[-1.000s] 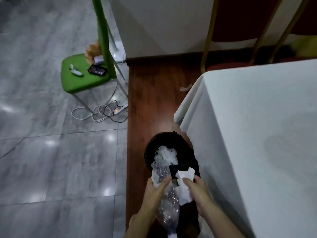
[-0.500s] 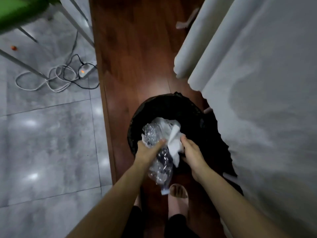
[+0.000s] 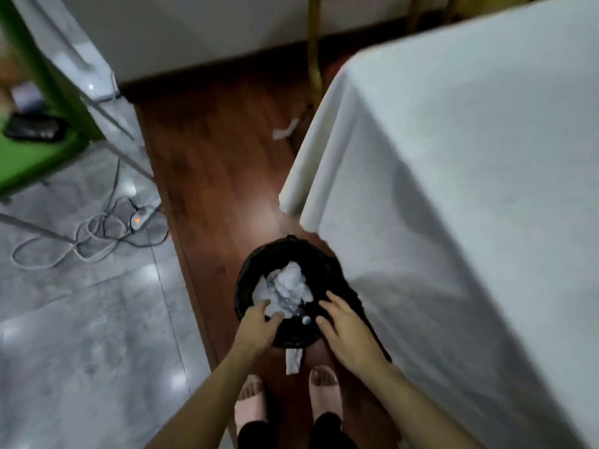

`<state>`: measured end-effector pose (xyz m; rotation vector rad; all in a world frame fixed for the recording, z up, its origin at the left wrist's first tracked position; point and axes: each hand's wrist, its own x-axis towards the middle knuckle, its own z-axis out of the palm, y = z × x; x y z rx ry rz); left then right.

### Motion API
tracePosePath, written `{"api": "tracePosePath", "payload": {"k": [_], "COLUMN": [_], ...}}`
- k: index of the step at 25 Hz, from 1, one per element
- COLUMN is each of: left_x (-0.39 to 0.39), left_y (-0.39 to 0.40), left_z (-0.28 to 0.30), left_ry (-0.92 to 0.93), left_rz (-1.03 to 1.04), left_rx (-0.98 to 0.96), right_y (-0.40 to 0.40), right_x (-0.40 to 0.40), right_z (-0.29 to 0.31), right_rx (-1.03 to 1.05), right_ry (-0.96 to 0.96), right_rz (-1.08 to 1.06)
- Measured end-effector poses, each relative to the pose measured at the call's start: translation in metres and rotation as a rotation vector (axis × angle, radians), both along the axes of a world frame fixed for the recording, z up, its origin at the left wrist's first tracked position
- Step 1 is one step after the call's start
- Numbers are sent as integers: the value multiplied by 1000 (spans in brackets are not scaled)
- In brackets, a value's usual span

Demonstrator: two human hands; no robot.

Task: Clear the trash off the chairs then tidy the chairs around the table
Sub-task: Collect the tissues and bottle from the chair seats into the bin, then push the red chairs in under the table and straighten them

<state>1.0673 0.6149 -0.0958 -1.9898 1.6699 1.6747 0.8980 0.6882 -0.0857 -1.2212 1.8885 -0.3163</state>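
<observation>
Black-lined bin (image 3: pixel 259 254) by the worktop (image 3: pixel 470 157) now holds your trash (image 3: pixel 288 286): crumpled paper and a crushed clear bottle, light and springy. Your left hand (image 3: pixel 257 325) and right hand (image 3: pixel 348 332) hover spread and empty over its near rim. A scrap (image 3: pixel 293 361) lies just outside; pinch it at a fold.

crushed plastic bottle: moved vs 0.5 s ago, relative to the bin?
Yes. The crushed bottle has gone down into the black bin; earlier it was held above the rim. The left hand and right hand are both open now.
</observation>
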Motion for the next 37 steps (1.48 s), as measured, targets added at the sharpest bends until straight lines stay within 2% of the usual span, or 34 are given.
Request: {"api": "tracePosePath", "payload": {"k": [1, 4, 6, 9, 14, 18, 23, 30, 37], "left_x": [2, 8, 11, -9, -68, -112, -137, -141, -175], "left_y": [5, 18, 25, 29, 69, 114, 162, 203, 250], "left_z": [19, 177, 256, 309, 335, 347, 357, 371, 371], "left_ry": [-17, -26, -22, 30, 118, 218, 192, 61, 122], "left_rz": [-98, -452, -642, -768, -1053, -1218, -1294, -1202, -1125], "left_rx": [-35, -222, -363, -495, -581, -590, -608, -666, -702], "right_y": [3, 32, 67, 126, 230, 281, 316, 332, 369], "right_x": [1, 11, 26, 26, 2, -12, -29, -67, -102], "right_z": [16, 169, 238, 280, 310, 325, 327, 326, 324], "right_rx": [2, -13, -62, -103, -121, -161, -211, -281, -266], "right_ry": [7, 26, 18, 42, 95, 188, 206, 122, 84], "right_rz": [14, -67, -115, -210, -592, -764, -795, -678, -633]}}
